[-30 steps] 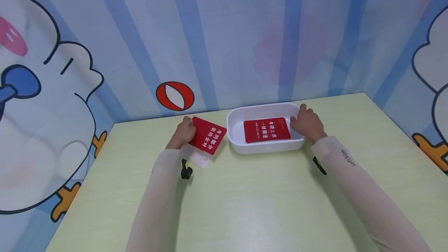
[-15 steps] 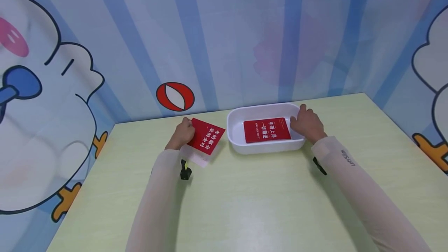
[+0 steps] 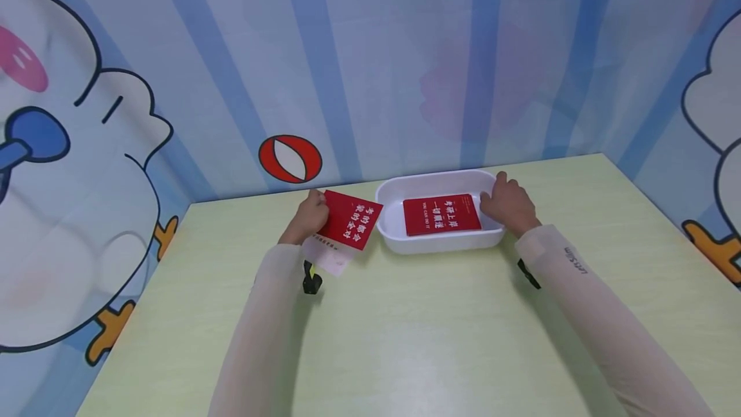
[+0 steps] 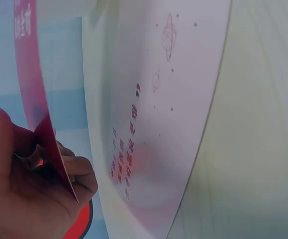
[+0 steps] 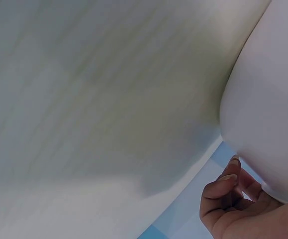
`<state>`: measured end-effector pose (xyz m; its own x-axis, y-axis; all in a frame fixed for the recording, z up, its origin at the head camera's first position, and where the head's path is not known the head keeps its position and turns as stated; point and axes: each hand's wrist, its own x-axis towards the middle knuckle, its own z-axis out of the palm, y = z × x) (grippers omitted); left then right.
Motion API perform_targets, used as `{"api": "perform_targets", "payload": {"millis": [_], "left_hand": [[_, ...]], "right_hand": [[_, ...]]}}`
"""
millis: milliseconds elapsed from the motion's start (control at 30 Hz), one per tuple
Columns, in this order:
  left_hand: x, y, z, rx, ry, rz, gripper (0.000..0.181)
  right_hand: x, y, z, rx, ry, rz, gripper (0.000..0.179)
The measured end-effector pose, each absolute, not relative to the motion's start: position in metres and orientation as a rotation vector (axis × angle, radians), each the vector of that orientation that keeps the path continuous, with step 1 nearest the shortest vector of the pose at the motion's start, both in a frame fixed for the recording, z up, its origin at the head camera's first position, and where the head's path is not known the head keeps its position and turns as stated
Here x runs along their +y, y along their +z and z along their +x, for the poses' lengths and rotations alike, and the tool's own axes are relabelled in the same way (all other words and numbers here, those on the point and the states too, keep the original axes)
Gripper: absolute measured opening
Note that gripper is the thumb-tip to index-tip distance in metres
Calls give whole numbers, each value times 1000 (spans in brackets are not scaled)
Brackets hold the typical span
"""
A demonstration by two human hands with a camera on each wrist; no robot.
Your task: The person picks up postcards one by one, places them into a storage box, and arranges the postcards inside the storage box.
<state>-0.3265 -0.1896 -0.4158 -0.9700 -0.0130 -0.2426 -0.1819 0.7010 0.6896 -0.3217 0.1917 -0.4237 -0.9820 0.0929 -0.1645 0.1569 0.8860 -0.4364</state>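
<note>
My left hand [image 3: 309,216] pinches a red card [image 3: 351,219] with white Chinese lettering by its left edge, thumb on one face and fingers behind in the left wrist view. The held card is tilted, its right corner close by the tray's left end. Below it a pale pink card [image 4: 168,114] with red print and small planet drawings lies on the table. My right hand [image 3: 511,206] grips the right end rim of a white plastic tray [image 3: 442,246]. Inside the tray lies another red card [image 3: 442,215] with white lettering, flat on the bottom.
The pale yellow-green table [image 3: 417,333] ends at a blue striped backdrop [image 3: 393,69] with cartoon figures, right behind the tray. A black strap piece [image 3: 312,280] hangs at the left wrist.
My left hand, holding the red card, has shifted slightly right and away from me after a small dip to the left. The right hand and the tray have stayed in place.
</note>
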Motion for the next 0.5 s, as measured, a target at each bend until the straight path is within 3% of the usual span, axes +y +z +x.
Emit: {"api": "perform_targets", "payload": {"millis": [500], "left_hand": [[-170, -413, -329, 2619, 1253, -81, 43]], "right_hand": [[190, -426, -321, 2895, -706, 224, 65]]}}
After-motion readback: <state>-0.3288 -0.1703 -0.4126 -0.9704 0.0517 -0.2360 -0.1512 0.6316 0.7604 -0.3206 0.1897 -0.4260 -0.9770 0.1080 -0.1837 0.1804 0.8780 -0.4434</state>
